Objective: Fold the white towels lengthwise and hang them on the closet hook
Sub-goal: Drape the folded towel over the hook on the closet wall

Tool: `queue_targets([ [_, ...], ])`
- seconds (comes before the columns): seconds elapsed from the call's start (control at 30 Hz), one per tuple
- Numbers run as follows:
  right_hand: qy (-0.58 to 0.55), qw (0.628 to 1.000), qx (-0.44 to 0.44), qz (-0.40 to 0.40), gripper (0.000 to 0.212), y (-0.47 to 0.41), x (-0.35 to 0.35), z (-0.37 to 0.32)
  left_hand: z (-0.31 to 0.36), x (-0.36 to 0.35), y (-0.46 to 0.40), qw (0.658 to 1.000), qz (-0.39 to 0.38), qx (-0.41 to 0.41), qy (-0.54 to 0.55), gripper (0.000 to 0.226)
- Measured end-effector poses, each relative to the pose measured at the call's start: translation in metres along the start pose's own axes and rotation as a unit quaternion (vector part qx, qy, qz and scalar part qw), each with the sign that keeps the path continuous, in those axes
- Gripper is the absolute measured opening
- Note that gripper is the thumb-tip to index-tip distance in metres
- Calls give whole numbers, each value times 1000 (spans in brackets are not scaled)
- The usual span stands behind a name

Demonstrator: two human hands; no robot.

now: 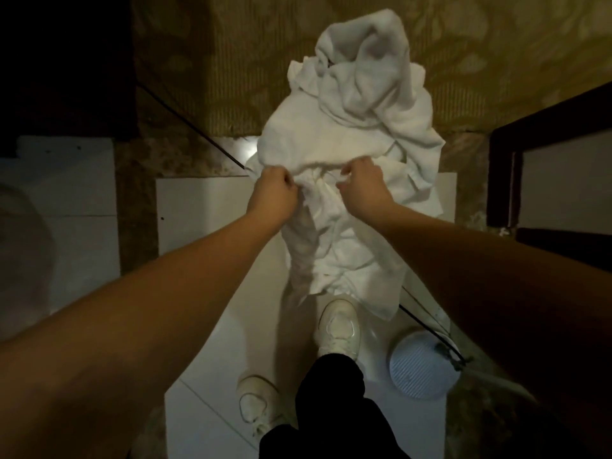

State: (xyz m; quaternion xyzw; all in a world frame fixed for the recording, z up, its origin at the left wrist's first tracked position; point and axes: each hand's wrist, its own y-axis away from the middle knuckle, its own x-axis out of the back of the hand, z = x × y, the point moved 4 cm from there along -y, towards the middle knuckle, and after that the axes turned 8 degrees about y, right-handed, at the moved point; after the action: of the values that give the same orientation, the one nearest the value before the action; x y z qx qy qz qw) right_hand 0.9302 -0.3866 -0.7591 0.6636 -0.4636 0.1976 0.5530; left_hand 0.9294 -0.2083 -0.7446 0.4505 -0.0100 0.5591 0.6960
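Left hand (pixel 276 188) and right hand (pixel 359 182), fingers curled, each pinch the edge of a rumpled white towel (pixel 347 134) (soft, creased cloth) above glossy floor tiles (pixel 205 200).

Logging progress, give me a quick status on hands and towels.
Left hand and right hand both pinching the crumpled white terry towels, held up, not yet folded. Round pale blue ribbed bin by the right foot.
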Motion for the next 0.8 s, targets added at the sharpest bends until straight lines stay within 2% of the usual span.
queue_targets([
  [0.07, -49, 998, -12, 22, 54, -17, 22, -9, 13, 12, -15, 1000, -10, 3, 26, 46],
  [0.13, -8, 999, 10, -31, 62, -36, 31, -17, 23, 13, -30, 999, -38, -7, 16, 63],
  [0.2, 51, 996, 36, -61, 53, -48, 24, -19, 24, 1, -41, 998, -56, -24, -21, 56],
  [0.3, 70, 997, 38, -17, 24, -52, 7, -11, 14, -13, -49, 996, -35, -51, -70, 22],
  [0.4, 80, 995, 51, 12, 22, -43, -7, -9, -1, -16, -48, 995, -9, -59, -75, 10],
  [0.5, 32, 997, 65, -8, 43, -40, -11, -9, -13, -20, -45, 996, -32, -61, -59, 27],
  [0.53, 31, 997, 68, -13, 44, -41, -10, -9, -14, -21, -45, 996, -34, -59, -59, 30],
  [0.67, 7, 998, 50, 39, 22, -51, -7, -6, -16, -24, -54, 999, 19, -49, -7, 18],
  [0.8, -8, 999, 41, 11, 8, -47, -2, 1, -11, -25, -50, 997, 9, -75, 36, 17],
])
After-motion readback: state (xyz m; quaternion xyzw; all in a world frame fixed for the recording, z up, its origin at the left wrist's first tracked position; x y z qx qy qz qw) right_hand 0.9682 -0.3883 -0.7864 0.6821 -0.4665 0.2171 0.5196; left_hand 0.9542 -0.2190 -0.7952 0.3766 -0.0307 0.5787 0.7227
